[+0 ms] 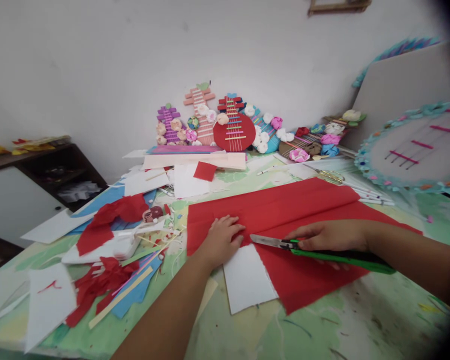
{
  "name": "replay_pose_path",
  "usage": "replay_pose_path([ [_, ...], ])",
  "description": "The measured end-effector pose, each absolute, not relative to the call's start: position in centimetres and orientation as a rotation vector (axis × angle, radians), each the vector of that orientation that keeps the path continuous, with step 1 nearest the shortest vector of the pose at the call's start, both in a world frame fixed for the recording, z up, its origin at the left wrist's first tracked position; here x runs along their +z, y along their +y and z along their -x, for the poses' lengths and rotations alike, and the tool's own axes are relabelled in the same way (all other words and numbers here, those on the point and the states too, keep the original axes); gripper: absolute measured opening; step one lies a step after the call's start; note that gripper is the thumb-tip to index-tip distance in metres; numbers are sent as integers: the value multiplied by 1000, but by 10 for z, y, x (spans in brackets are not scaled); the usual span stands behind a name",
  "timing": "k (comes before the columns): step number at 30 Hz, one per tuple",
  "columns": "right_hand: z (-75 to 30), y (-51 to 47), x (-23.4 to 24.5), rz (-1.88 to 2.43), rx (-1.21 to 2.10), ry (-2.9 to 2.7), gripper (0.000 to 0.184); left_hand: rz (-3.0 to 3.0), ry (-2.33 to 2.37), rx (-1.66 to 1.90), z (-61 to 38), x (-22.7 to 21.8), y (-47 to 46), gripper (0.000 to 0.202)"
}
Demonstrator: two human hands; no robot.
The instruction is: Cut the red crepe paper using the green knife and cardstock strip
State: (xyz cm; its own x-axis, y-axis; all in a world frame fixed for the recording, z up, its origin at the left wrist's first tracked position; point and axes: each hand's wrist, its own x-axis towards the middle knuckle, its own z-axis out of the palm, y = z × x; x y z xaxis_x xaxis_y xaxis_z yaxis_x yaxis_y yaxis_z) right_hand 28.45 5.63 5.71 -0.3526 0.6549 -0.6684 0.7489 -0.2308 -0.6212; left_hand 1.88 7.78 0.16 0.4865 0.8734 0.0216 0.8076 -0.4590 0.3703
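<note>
A large sheet of red paper [285, 210] lies across the table. My left hand [222, 239] rests flat on its left part, fingers stretched out, pressing it down. My right hand [328, 236] grips a green-handled utility knife [322, 252]; its metal blade points left and lies on the red paper just right of my left hand. A white card [247, 280] sits under the red sheet's near edge, below the blade.
Scraps of red, blue and white paper [108, 240] cover the table's left side. Paper guitars and paper flowers [225, 125] stand along the wall. Scissors [328, 176] lie behind the red sheet. A round blue-trimmed board [416, 150] leans at the right. A dark shelf [52, 170] stands left.
</note>
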Motion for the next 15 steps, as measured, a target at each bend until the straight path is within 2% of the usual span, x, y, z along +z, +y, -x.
replay_pose_path([
  [5,-282,53,61,-1752,-1651,1862,36,-2437,1424,316,-20,-1,78,33],
  [8,-280,53,64,-1730,-1462,1949,32,-2440,1435,320,-21,-2,78,36],
  [11,-279,53,69,-1696,-1200,2087,35,-2446,1438,328,-22,-2,78,38],
  [15,-275,50,72,-1623,-1066,2163,37,-2446,1441,334,-22,-2,79,38],
])
